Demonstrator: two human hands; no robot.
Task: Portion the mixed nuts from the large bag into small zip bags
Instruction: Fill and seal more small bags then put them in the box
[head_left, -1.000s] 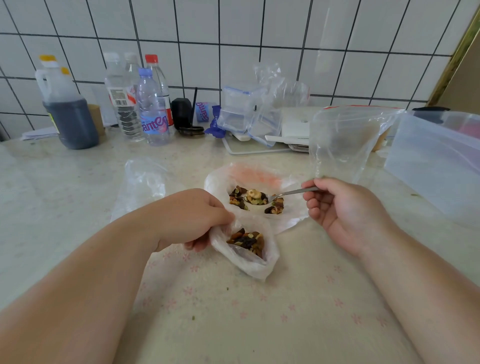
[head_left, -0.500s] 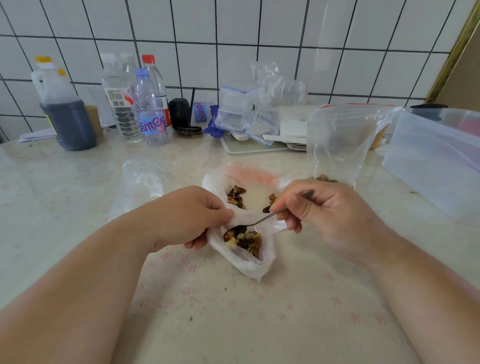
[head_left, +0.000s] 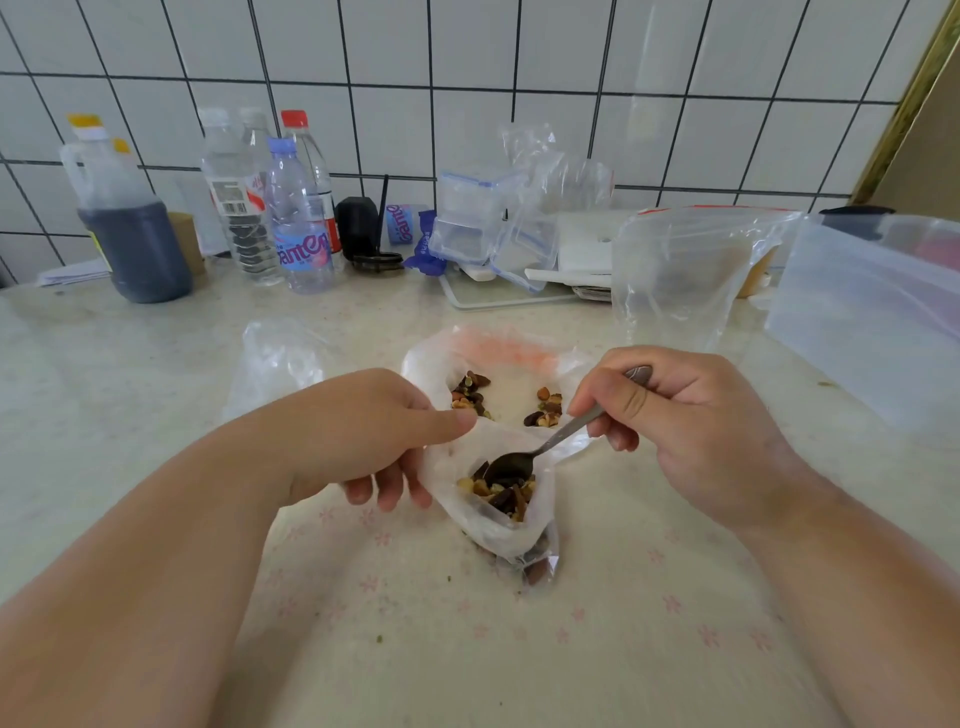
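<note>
- Fingers of the right hand (head_left: 691, 426) curled round the handle of a slim metal spoon (head_left: 540, 449), thumb pressing on top; handle end poking out above the knuckles.
- Fingers of the left hand (head_left: 363, 436) pinching the near-left lip of a small clear plastic zip bag (head_left: 498, 514), thumb along the rim, remaining fingertips tucked beneath; mouth held open and tilted upward.
- Spoon bowl sitting inside that mouth, touching the heap of brown and tan mixed nuts (head_left: 501, 491) already there; long axis running from the bowl up and rightward to the right hand.
- Just behind the small zip bag: a larger flattened clear bag with an orange strip (head_left: 498, 353), spread open on the pale marble-patterned countertop (head_left: 130, 364), two small clusters of nuts left on its floor, one behind-left, one behind-right of the spoon.
- Right hand nearer that supply, almost over the behind-right cluster; left hand occupied with the rim.
- Judgement: next scoop a short pull up and away from the small bag along the spoon's own axis, then a dip backward; behind-right cluster the easier reach.
- Risk, as a guess: rim slackening while the spoon lifts out, nuts spilling over the near edge.
</note>
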